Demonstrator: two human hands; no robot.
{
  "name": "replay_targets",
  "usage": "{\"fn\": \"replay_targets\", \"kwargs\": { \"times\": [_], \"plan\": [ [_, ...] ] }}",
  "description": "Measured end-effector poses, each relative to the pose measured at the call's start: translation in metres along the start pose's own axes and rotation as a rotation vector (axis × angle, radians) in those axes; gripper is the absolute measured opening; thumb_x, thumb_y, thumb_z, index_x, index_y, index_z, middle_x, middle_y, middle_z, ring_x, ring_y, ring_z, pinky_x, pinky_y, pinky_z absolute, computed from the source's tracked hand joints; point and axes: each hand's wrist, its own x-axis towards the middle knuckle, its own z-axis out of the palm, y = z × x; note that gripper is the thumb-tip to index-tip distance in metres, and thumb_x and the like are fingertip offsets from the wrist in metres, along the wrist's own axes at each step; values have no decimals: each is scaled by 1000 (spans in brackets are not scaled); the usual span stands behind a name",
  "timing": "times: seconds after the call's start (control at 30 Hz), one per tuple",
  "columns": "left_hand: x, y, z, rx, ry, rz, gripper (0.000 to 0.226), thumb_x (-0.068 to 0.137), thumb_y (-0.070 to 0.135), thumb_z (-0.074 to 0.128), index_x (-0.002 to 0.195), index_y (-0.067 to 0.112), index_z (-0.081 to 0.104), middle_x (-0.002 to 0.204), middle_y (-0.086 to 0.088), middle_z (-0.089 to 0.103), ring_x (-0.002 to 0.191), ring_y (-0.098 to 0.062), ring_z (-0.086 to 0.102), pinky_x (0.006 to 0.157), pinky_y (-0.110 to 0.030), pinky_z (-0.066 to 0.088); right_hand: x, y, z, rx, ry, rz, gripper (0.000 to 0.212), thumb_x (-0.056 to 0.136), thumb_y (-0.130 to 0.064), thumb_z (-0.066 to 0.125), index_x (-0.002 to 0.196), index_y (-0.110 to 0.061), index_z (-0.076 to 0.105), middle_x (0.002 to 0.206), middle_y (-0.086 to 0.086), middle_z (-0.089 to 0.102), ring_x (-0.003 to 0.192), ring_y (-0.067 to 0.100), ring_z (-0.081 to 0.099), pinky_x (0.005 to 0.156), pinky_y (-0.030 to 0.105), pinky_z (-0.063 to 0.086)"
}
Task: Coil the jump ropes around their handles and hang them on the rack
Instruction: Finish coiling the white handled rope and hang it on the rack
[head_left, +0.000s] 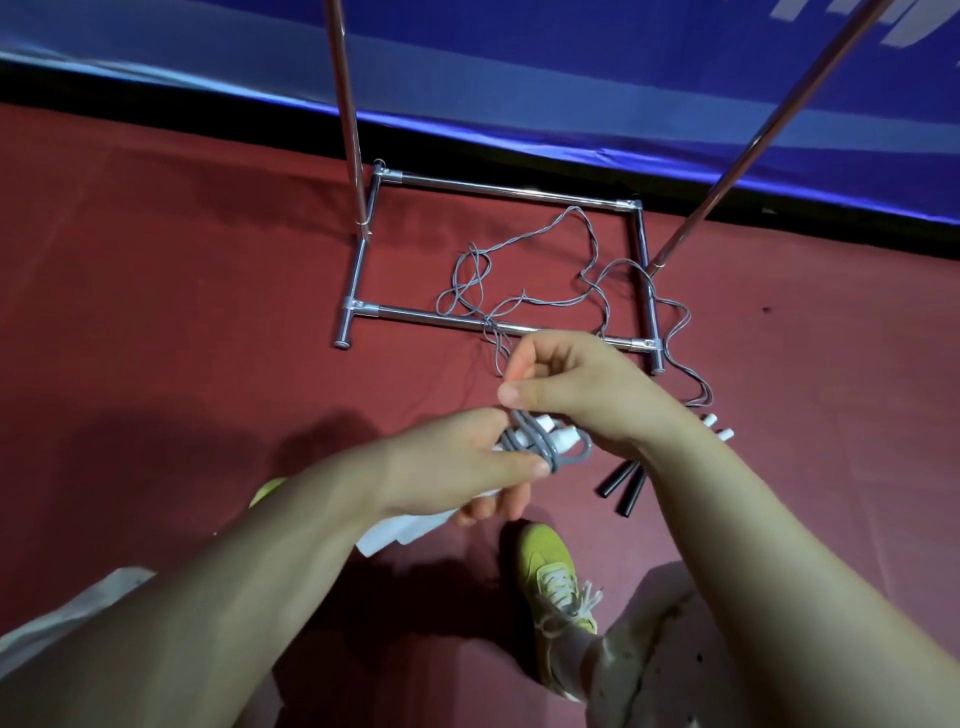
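The left hand (467, 457) clamps the white handles (550, 435); the right hand (566, 384) pinches the grey rope (524, 444) just above. The cord looks limp and light, best gripped close to the coil.

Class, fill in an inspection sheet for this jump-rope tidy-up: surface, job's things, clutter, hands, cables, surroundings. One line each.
Surface: red floor mat, wrinkled.
Job's things: grey rope partly coiled around white handles; loose rope trailing over the metal rack base; second pair of handles, black with white ends, on the floor.
Clutter: nothing seen.
Hands: left hand grips the handles; right hand pinches rope in its fingers.
Cables: only the ropes.
Surroundings: blue banner behind; yellow-green shoe below.
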Motion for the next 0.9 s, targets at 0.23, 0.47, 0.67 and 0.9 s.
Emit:
{"fn": "replay_targets", "kwargs": {
  "times": [0.23,0.47,0.67,0.9],
  "plan": [
    [-4,-1,-9,-459,217,46,4,94,11,51,91,12,52,55,2,56,40,-9,40,40,-22,32,8,11,10,71,119,73,48,78,-65,48,56,-24,60,52,5,47,51,21,31,49,39,15],
    [4,-8,-24,-344,369,18,4,96,13,48,98,13,51,61,0,58,43,-11,45,42,-23,35,-2,1,11,-268,63,-17,36,97,-42,37,78,-23,60,69,-6,56,54,-3,45,56,10,37],
    [9,-9,-25,-294,425,55,22,94,6,51,102,25,42,61,-3,61,44,-15,48,45,-26,37,3,6,17,-295,129,-31,40,102,-28,40,66,-20,58,54,-15,58,50,-2,48,53,8,36],
    [6,-13,-28,-223,377,28,10,96,12,50,98,16,41,68,-6,61,46,-15,51,46,-29,39,1,9,22,-269,126,3,44,102,-31,39,67,-13,59,64,-3,63,50,5,49,51,10,36]
  ]
}}
